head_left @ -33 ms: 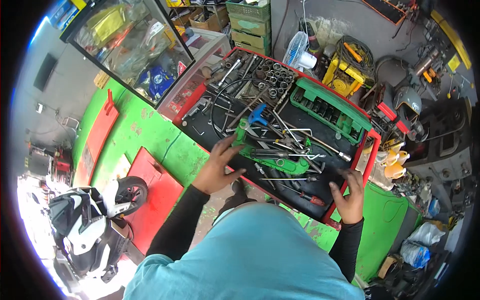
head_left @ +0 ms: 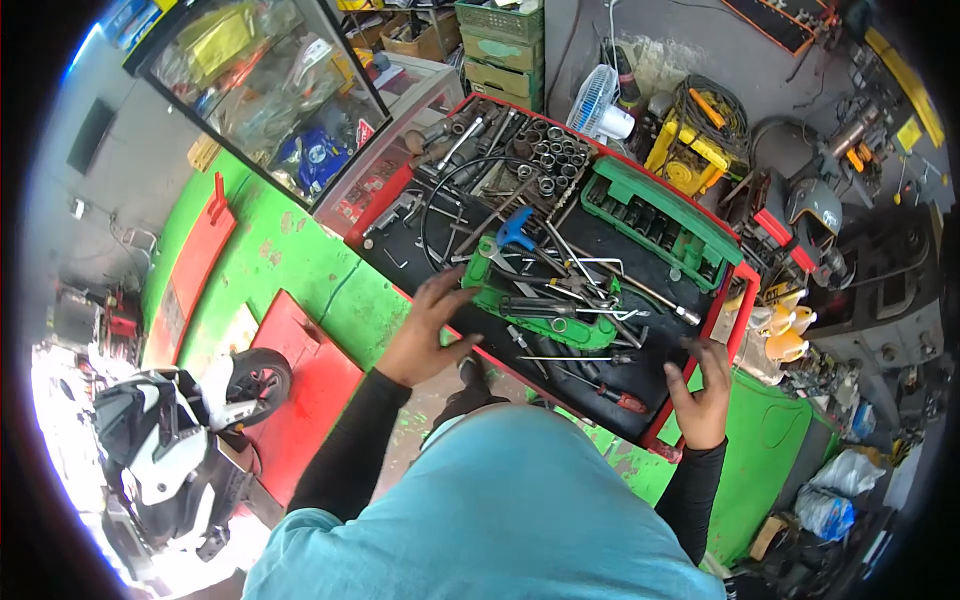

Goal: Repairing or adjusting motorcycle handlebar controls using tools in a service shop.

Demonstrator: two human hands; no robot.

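Observation:
My left hand (head_left: 428, 328) is open and empty, fingers apart, over the near left edge of a red-rimmed tool tray (head_left: 652, 436). Its fingertips are closest to a green plastic tool tray (head_left: 570, 328) piled with pliers and other hand tools. At the near right corner, my right hand (head_left: 704, 392) is open, thumb apart from the fingers. It may be touching the rim; I cannot tell. Between the hands lie a long screwdriver (head_left: 575, 358) and a red-handled screwdriver (head_left: 622, 399). Beyond them is a blue T-shaped handle (head_left: 516, 231).
Sockets (head_left: 556, 158) stand grouped at the tray's back, beside an open green socket case (head_left: 660, 215). A white-and-black motorcycle (head_left: 165, 450) is at the left, near a red ramp plate (head_left: 305, 385). A glass cabinet (head_left: 270, 100), a fan (head_left: 598, 105) and a helmet (head_left: 818, 205) stand around.
My left hand has shifted slightly left and down. The right hand has hardly moved, and the tools lie as before.

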